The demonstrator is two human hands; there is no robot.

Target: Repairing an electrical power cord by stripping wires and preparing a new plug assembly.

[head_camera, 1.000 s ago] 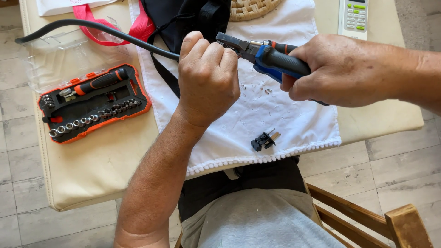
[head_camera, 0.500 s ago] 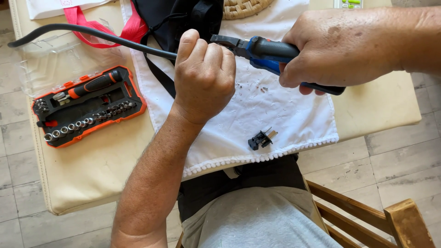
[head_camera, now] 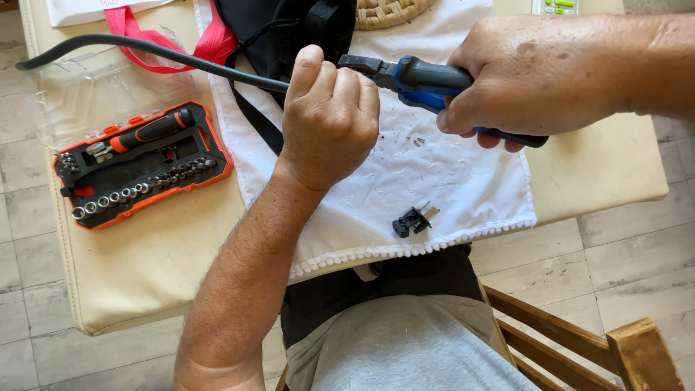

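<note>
The left hand (head_camera: 329,119) is closed in a fist around a black cable (head_camera: 156,49), thumb up, held above the white cloth (head_camera: 405,181). The cable runs out of the fist to the left, arcing over the tabletop (head_camera: 145,268) until its far end hangs near the left edge. The right hand (head_camera: 539,76) is wrapped tight around the blue and black handles of a pair of pliers (head_camera: 427,81), squeezing them together. The pliers' dark nose points left and meets the left hand just where the cable comes out of the fist; whether the nose bites the cable is hidden by the fingers.

Below both hands, on the white cloth, lies a small black plug part (head_camera: 413,219) with short metal prongs, well apart from the hands. A few tiny scraps dot the cloth under the pliers. The cloth has a lace edge near the person's lap.

To the left, on the bare tabletop, sits an open orange and black tool case (head_camera: 141,165) with a screwdriver handle, bits and a row of sockets in it. Its clear lid (head_camera: 101,90) lies open behind it, under the cable. Behind the hands are a black bag (head_camera: 279,32), a pink strap (head_camera: 181,43) and a woven mat (head_camera: 391,11). A wooden chair (head_camera: 615,347) shows at the lower right, over a tiled floor (head_camera: 29,203).
</note>
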